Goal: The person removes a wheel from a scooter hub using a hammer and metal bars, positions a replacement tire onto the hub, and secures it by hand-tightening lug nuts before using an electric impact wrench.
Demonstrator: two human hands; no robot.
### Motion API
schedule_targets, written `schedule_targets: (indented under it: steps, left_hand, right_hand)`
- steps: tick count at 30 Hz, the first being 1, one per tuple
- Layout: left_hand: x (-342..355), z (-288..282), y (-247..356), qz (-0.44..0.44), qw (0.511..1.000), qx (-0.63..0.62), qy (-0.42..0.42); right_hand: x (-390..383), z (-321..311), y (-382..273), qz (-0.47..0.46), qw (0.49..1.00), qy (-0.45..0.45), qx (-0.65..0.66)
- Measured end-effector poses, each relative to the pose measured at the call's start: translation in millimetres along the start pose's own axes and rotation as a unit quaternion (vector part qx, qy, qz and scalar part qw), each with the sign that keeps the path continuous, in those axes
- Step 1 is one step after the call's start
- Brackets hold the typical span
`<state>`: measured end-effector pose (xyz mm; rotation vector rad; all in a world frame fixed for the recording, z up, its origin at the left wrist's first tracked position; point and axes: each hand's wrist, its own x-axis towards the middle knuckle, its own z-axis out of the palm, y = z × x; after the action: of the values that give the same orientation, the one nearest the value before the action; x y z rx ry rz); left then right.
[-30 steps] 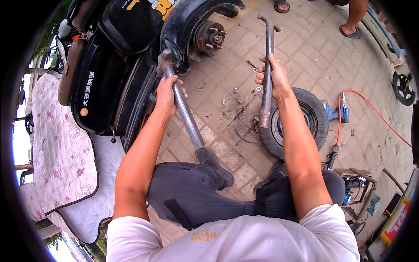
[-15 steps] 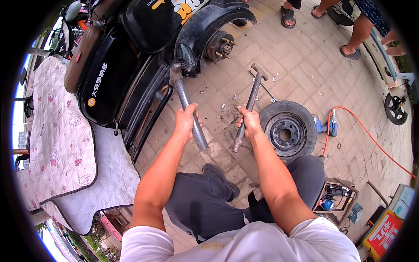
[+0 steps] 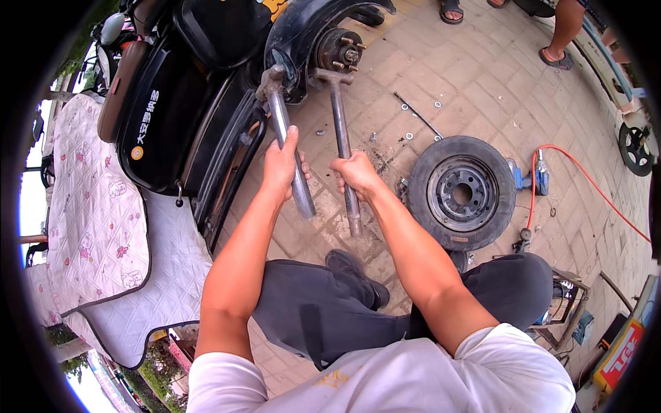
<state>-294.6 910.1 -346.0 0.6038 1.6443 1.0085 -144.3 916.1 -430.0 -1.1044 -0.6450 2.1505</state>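
My left hand is wrapped round the thick grey metal handle of a hammer, whose head is up by the black fender of a scooter. In my right hand is a second hammer with a slimmer metal handle and a T-shaped head. Its head appears just below the bare wheel hub, which has several protruding studs; whether it touches anything, I cannot tell. Both hammers slant with their heads away from me and the handle ends toward me.
A wheel with a black tyre lies on the paving by my right knee. Beyond it are a metal rod, loose washers and a blue power tool beside a red hose. A quilted cover hangs at left. People's feet stand far right.
The right hammer has moved left and away from me, closer to the hub and the left hammer. My left hand has moved slightly left and up. The whole view has shifted somewhat.
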Motion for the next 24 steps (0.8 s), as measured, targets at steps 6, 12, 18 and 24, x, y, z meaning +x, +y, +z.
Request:
schedule_targets:
  steps: [6,12,18,24]
  left_hand:
    - [-0.5,6.6,1.7,-0.015,0.999,0.007,0.033]
    - [-4.0,12.8,-0.2,-0.024,0.999,-0.011,0.048]
    - [-5.5,19.5,5.2,-0.017,0.996,-0.017,0.083]
    - [4.1,2.3,7.1,-0.035,0.996,-0.055,0.069]
  right_hand:
    - [-4.5,-18.2,-8.6,-0.055,0.993,-0.014,-0.108]
    - [17.5,-87.4,-58.2,-0.163,0.932,0.182,0.268]
    - [7.8,-49.9,-6.3,-0.065,0.985,0.135,0.084]
    - [2.2,-41.8,5.8,-0.047,0.987,-0.005,-0.152]
